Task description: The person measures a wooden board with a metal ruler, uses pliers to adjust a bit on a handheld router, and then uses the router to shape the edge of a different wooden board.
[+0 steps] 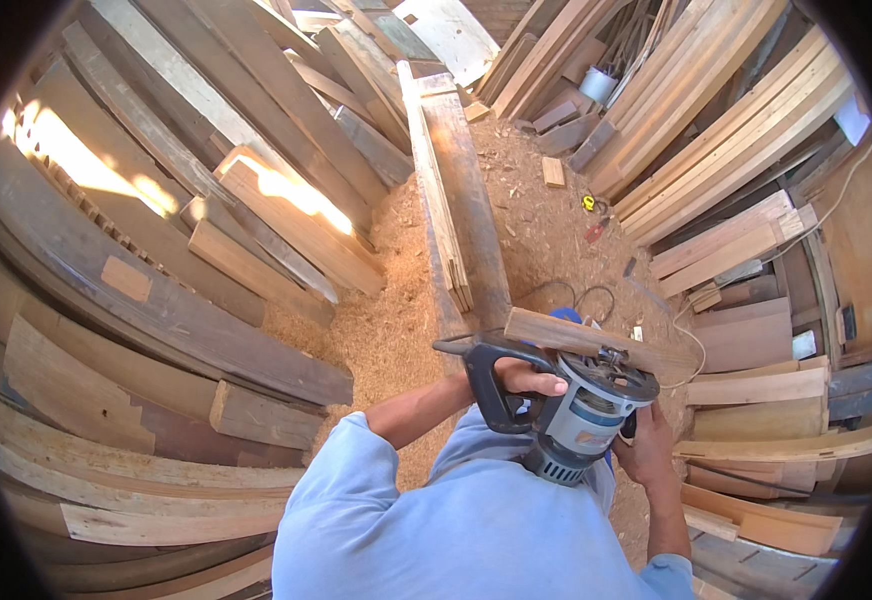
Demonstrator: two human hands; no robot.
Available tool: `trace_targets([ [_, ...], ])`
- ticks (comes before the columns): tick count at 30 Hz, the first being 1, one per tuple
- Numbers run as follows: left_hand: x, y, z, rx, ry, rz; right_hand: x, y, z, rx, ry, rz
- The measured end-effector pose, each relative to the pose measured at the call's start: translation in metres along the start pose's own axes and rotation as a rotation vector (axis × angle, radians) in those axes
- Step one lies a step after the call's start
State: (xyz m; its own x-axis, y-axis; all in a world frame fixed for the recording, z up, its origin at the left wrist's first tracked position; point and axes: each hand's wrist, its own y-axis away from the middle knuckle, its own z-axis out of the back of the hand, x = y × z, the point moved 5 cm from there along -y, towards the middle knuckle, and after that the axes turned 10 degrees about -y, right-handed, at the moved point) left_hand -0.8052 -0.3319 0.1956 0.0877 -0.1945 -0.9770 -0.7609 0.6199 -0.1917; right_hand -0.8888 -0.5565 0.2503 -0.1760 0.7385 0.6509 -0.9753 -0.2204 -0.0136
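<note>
A grey and black router (581,420) lies tilted in front of my body, its motor end toward me and its round base turned away. My left hand (528,380) is closed around the black loop handle, its thumb stretched over the tool's side; the handle partly hides the other fingers. On the opposite side, my right hand (646,448) grips the tool near a dark knob, most of which is covered. A short wooden board (596,341) lies crosswise just beyond the router's base. The bit area sits close to this board; whether they touch I cannot tell.
A long beam (468,190) with a narrow plank (438,200) on it runs away from me. Shavings cover the floor (376,350). Stacked boards (186,310) crowd the left, more timber (756,390) the right. A cable (596,300) loops behind the board; a yellow tape measure (588,203) lies beyond.
</note>
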Motion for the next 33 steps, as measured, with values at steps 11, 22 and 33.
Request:
trace_targets([
  [11,-0.005,-0.008,-0.005,0.054,-0.076,-0.056,-0.041,0.005,-0.018,0.115,0.205,-0.036],
  [22,0.015,-0.005,-0.003,0.038,-0.061,-0.046,-0.028,0.000,-0.014,0.174,0.176,-0.100],
  [33,0.007,0.001,-0.001,-0.022,-0.132,-0.039,-0.031,-0.004,-0.019,0.203,0.107,-0.106],
])
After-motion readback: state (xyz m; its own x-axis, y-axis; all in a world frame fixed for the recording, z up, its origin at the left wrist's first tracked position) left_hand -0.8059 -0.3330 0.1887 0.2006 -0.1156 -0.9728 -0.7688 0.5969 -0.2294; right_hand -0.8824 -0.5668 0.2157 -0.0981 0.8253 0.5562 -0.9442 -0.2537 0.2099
